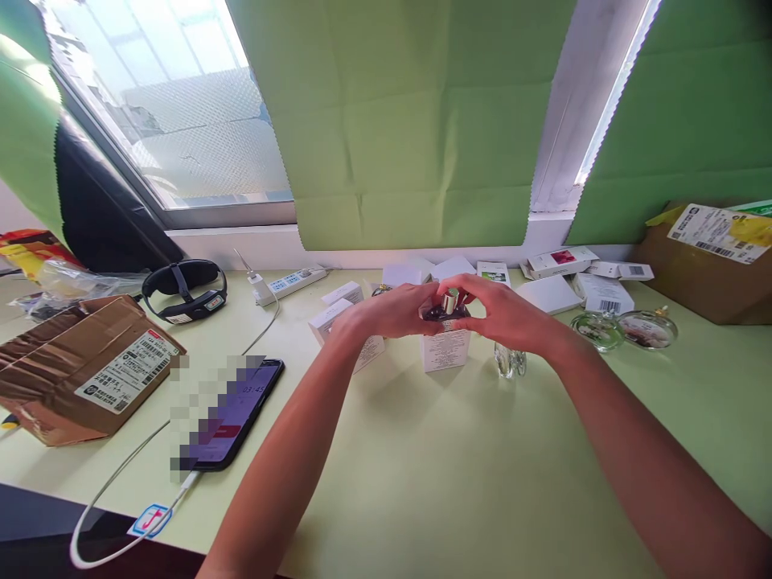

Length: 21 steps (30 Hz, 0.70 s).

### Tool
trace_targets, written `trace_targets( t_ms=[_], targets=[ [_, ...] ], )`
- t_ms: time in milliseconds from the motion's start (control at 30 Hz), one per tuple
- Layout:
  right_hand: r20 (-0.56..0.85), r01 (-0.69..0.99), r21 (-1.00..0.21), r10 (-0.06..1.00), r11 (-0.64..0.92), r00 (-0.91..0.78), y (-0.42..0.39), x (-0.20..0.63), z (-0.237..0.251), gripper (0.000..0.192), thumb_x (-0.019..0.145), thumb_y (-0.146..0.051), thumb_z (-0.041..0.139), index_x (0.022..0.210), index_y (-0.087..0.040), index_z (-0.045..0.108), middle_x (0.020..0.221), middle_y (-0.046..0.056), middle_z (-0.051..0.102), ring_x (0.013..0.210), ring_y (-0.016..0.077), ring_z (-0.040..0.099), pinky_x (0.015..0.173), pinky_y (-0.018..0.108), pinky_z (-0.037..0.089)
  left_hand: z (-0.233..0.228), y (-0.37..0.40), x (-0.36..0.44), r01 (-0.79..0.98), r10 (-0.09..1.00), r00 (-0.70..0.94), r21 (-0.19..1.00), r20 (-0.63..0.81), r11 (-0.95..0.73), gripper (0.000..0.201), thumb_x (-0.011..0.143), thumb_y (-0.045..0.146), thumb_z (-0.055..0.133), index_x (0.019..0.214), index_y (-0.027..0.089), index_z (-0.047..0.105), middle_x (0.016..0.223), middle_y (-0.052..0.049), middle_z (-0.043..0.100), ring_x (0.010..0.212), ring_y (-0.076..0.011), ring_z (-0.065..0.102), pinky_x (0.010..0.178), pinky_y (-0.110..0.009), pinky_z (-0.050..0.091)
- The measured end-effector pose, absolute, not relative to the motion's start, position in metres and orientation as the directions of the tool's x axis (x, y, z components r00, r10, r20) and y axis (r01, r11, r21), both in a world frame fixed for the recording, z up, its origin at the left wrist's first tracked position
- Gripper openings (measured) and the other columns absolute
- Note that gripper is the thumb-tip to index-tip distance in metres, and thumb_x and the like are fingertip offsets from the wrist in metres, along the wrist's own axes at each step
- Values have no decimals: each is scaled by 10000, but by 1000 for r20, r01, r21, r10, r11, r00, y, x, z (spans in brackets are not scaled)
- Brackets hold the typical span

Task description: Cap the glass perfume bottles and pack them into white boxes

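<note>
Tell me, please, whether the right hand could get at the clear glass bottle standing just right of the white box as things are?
Probably not straight away: the right hand is busy, holding the dark bottle together with the left hand. The clear glass bottle stands just beneath it on the table, nothing between them, so once freed it looks reachable.

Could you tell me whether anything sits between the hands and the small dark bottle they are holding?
Nothing visible does: the left hand and right hand both already touch the dark bottle, held just above the white box.
</note>
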State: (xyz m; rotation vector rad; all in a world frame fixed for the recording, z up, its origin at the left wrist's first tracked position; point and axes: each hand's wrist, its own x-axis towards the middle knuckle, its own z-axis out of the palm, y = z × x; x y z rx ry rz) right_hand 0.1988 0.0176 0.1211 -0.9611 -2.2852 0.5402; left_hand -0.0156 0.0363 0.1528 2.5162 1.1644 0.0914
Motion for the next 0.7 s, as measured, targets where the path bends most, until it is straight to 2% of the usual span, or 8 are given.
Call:
trace_targets(
  t_ms=[167,300,433,533,700],
  targets=[
    [366,512,-557,746,654,-556,13,198,128,251,959,-391,524,1155,-301,654,1153,43,696,960,231,639,796,387,507,152,35,-11,709,726,685,294,-67,-641,173,875,364,596,939,223,518,870,0,606,782,-161,552,649,-268,376],
    [339,553,-546,770,629,-541,16,197,124,279,976,-414,485,1108,-284,693,1042,53,718,835,215,631,684,347,478,152,35,-11,718,733,675,300,-79,-629,151,869,343,600,889,218,517,875,-6,595,775,-161,553,624,-268,372],
    [251,646,-437,774,626,-581,20,194,114,256,948,-382,528,1086,-284,720,904,58,640,824,225,605,729,360,470,152,34,-12,738,748,657,284,-95,-612,49,872,258,536,849,217,523,888,-18,612,815,-174,551,609,-269,360],
    [223,688,-401,793,605,-567,18,190,111,269,944,-376,526,1102,-294,727,880,61,574,832,232,586,733,365,471,153,33,-12,735,741,663,272,-101,-621,16,864,232,524,854,219,526,904,-14,621,826,-173,554,641,-271,357],
    [227,763,-307,822,569,-522,14,181,110,270,945,-348,507,1063,-281,741,832,85,599,935,295,556,740,402,450,153,33,-13,722,726,679,278,-109,-634,58,869,217,505,899,222,554,904,-15,622,818,-174,555,648,-282,360]
  ],
)
